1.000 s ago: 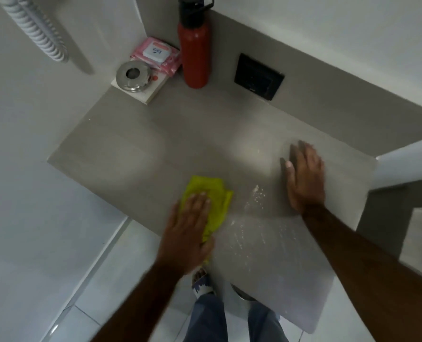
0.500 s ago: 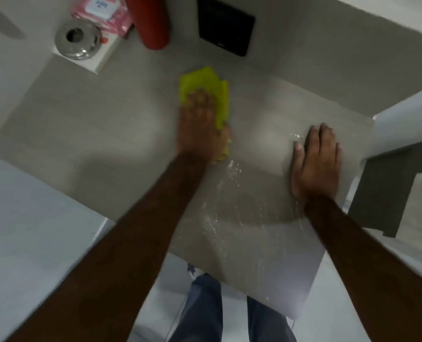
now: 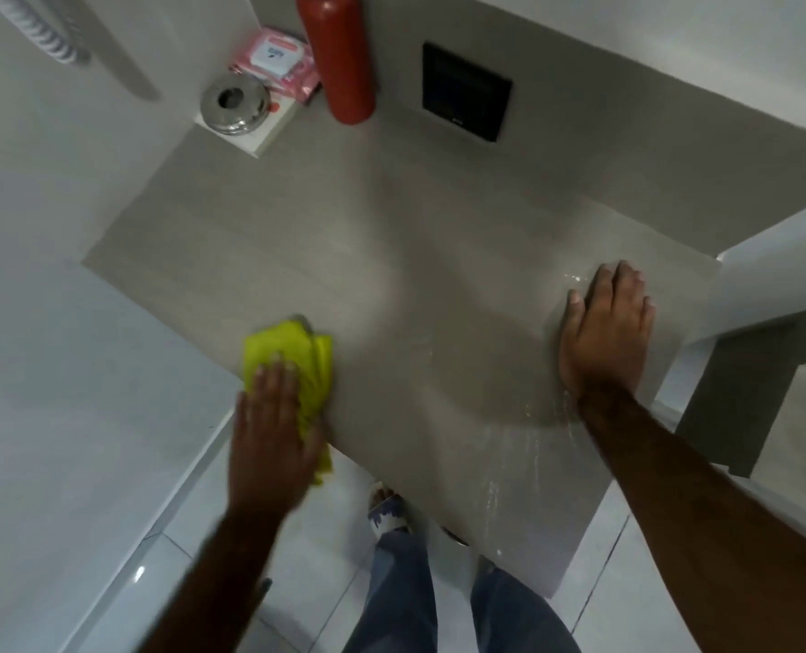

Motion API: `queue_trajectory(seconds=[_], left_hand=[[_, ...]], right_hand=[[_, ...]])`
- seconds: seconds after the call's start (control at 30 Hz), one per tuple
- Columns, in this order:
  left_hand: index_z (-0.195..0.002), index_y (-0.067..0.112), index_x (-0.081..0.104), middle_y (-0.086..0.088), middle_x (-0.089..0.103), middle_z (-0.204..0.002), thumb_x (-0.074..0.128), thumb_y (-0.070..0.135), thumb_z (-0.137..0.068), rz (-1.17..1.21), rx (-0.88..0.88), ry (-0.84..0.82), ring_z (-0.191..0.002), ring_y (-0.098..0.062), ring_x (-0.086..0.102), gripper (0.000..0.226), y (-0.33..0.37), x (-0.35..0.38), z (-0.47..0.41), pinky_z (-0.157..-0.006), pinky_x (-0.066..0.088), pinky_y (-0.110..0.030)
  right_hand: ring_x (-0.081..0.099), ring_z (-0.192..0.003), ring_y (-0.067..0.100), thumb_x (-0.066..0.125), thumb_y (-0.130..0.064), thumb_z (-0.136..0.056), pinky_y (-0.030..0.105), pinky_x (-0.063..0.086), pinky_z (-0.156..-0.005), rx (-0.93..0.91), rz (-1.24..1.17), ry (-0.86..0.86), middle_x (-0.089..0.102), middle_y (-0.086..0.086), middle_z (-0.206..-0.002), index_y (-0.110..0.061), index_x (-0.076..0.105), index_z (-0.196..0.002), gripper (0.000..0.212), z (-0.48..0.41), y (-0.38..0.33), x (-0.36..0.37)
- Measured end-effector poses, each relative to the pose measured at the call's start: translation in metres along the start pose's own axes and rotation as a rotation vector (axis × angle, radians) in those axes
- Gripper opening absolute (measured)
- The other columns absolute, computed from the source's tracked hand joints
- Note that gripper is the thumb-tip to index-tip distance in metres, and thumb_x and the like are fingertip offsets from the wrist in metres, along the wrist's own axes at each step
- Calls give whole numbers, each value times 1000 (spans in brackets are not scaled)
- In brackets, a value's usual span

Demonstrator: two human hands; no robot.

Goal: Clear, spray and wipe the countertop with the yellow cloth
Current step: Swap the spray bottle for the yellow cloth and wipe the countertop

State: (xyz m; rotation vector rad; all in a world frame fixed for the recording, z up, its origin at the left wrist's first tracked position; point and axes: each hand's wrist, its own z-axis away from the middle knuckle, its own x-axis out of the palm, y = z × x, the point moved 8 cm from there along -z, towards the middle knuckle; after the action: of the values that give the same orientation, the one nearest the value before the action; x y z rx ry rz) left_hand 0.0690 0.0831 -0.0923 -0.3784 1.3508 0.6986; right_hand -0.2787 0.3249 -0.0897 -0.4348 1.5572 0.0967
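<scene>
Near edge of counter (image 3: 391, 256): left hand (image 3: 274, 431) lies flat on the yellow cloth (image 3: 293, 365), fingers spread, no closed grip, pressing rather than pinching, likely to keep full cloth contact for wiping. Right hand (image 3: 603, 332) rests open-palmed on wet streaks, apparently bracing. Far corner: red bottle (image 3: 344, 63), wipes pack (image 3: 278, 58), metal tin (image 3: 234, 103) crowded against the wall, leaving the wiping area free.

We see the yellow cloth (image 3: 293, 358), bright and crumpled into loose folds, lying flat at the near left edge of the countertop (image 3: 368, 256), with one corner hanging just past that edge. The countertop is a pale grey-beige slab, matte across most of its surface, with wet streaks and droplets shining toward its near right corner.
</scene>
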Motion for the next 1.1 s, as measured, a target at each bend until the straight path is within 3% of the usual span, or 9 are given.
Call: queue_trajectory(seconds=[0.13, 0.23, 0.4, 0.47, 0.53, 0.63, 0.83, 0.97, 1.1], left_hand=[[-156, 1, 29, -20, 21, -166, 21, 53, -91, 40, -226, 28, -154, -39, 19, 83, -27, -22, -86, -121, 24, -56], [-160, 9, 19, -13, 11, -169, 22, 54, -92, 46, -206, 37, -157, -34, 9, 82, 27, -15, -136, -125, 15, -53], [-160, 12, 21, -11, 13, -170, 42, 46, -87, -6, 272, -18, -157, -33, 12, 83, 174, 23, -72, -122, 22, -56], [-161, 13, 20, -8, 12, -170, 47, 47, -86, -17, 455, -35, -158, -29, 10, 87, 190, 34, -15, -122, 23, -55], [-161, 16, 20, -3, 12, -171, 49, 45, -90, -8, 497, -17, -158, -25, 10, 82, 162, 35, 14, -123, 23, -53], [-160, 16, 25, -3, 15, -170, 45, 40, -92, 10, 300, 14, -158, -23, 12, 75, 79, 21, 11, -121, 26, -54], [-156, 3, 29, -18, 24, -165, 29, 47, -93, 53, -154, 45, -153, -40, 23, 77, -64, -21, -71, -118, 27, -58], [-158, 2, 24, -19, 17, -167, 19, 54, -89, 61, -279, 90, -155, -39, 15, 86, -48, -35, -137, -123, 19, -55], [-159, 7, 21, -15, 13, -169, 26, 52, -93, 36, -167, 100, -156, -36, 11, 80, 22, -31, -181, -125, 15, -54]], right_hand=[[25, -158, 34, 24, -42, -111, 51, 21, -130, 8, 23, 16, 30, 18, -168, -7, 30, -160, 60, -2, 1, 3], [25, -157, 34, 24, -41, -111, 50, 21, -130, 7, 34, 34, 31, 18, -167, -7, 31, -159, 59, -3, 3, 6], [26, -157, 35, 26, -39, -111, 50, 21, -129, 6, 33, 31, 31, 18, -167, -7, 33, -158, 58, -3, 1, 3], [26, -157, 35, 27, -37, -110, 50, 21, -129, 6, 23, 23, 32, 18, -167, -6, 33, -158, 57, -2, 0, 2], [26, -157, 35, 26, -38, -111, 51, 21, -129, 13, 23, 14, 31, 18, -167, -7, 33, -158, 57, -2, 0, 2], [25, -157, 35, 26, -39, -111, 51, 22, -129, 18, 21, 6, 31, 18, -167, -7, 32, -158, 57, -3, 1, 2], [23, -159, 33, 25, -40, -111, 50, 20, -130, 31, 23, -10, 28, 16, -169, -9, 29, -160, 58, -4, 2, 4], [21, -159, 32, 26, -39, -112, 49, 19, -130, 32, 27, -14, 27, 15, -170, -9, 28, -160, 57, -3, 2, 5], [21, -159, 32, 25, -39, -112, 50, 19, -130, 32, 25, -5, 26, 15, -170, -9, 28, -161, 57, -3, 4, 7]])
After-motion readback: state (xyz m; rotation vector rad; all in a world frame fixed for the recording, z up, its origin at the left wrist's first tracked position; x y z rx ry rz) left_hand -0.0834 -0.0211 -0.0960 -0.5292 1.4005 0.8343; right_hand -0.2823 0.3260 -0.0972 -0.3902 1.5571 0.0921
